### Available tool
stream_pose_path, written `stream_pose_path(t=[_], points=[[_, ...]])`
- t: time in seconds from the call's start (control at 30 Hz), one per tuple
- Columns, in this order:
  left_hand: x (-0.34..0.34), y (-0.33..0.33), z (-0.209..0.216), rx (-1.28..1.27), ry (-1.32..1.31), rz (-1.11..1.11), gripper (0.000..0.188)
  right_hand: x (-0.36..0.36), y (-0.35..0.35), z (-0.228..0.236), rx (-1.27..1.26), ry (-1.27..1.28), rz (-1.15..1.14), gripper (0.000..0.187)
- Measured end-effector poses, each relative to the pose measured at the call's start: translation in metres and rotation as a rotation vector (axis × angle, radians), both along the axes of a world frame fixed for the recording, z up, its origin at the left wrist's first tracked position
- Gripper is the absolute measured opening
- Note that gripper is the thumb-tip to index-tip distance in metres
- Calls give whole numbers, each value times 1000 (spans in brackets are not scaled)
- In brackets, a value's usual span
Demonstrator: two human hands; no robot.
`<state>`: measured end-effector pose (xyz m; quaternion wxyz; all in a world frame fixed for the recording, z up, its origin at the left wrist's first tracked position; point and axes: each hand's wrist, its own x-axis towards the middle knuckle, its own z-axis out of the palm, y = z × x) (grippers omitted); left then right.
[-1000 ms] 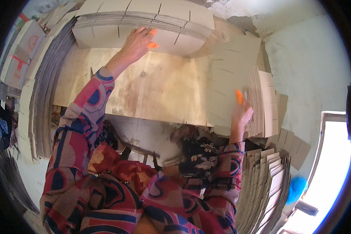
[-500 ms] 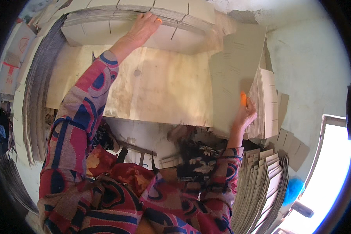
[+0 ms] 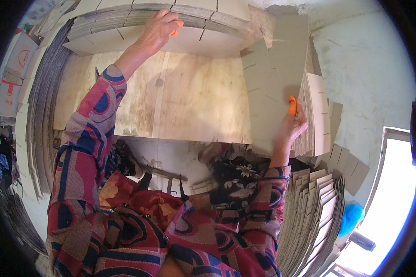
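Observation:
My left hand [image 3: 158, 33] reaches to the far stack of slotted cardboard strips [image 3: 120, 19], fingers curled at its top edge. Orange covers sit on two of its fingertips; whether a strip is pinched there is hidden. Just below, a front cardboard strip [image 3: 198, 45] leans out from that stack. On the right, my right hand [image 3: 295, 125] grips a slotted cardboard strip [image 3: 287, 55], with its orange-covered thumb on the face and the fingers behind. Another slotted piece [image 3: 256, 87] overlaps it on the left. Behind them stands an upright stack of cardboard [image 3: 320, 115].
A pale wooden board [image 3: 189, 97] lies between my arms. Tall cardboard stacks [image 3: 46, 111] line the left side, beside a white box with red print [image 3: 10, 87]. More cardboard [image 3: 309, 207] stands at lower right, near a blue bundle [image 3: 351, 219] and a bright doorway [image 3: 397, 184].
The view has shifted slightly. My left hand has turned so both orange fingertips show. At my right hand, the overlapping cardboard pieces look more spread, with more slots showing on the left one.

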<state>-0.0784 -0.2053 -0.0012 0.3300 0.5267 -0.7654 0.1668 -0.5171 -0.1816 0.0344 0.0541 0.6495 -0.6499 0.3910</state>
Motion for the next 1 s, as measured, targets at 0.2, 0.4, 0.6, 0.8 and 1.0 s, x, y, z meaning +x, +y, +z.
stream_pose_path(t=[0.2,0.4,0.6,0.8,1.0], points=[[-20,29,16,228,16,-42,16,34,24,40,80,-246,-35,14],[-59,76,26,195,-37,-171,12,84,59,27,70,-362,269,25],[-81,88,23,273,-155,-211,12,105,83,38,-55,-168,330,28],[-91,100,36,263,-219,-221,10,109,85,35,-105,-111,361,32],[-96,105,34,316,-187,-246,10,113,87,34,-39,-55,341,33]])
